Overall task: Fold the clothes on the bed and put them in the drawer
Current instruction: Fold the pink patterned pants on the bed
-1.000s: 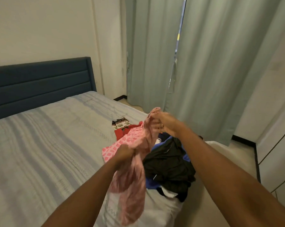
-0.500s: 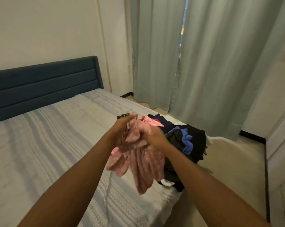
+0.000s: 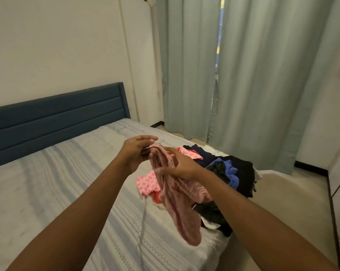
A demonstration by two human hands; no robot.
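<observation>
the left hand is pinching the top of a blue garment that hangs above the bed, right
Not quite. The left hand pinches the top of a pink garment, not a blue one; the head view shows it hanging above the bed. A blue garment lies in the pile at the bed's corner.
</observation>
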